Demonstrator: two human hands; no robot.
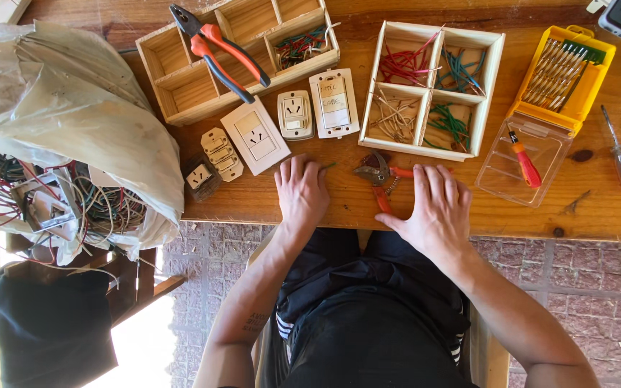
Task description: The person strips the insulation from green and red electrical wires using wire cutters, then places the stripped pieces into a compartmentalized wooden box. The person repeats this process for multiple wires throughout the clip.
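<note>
Both hands lie flat, fingers spread, near the tabletop's (598, 215) front edge. The cutters (378, 177) sit between them, handles running toward the right hand (435, 205), which touches them; the left hand (301, 191) is apart, holding nothing.

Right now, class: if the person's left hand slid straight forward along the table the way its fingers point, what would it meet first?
The left hand lies flat with fingers pointing away from the body. Straight ahead, it would probably first reach the small white socket, with the white switch plate just beside that line.
</note>
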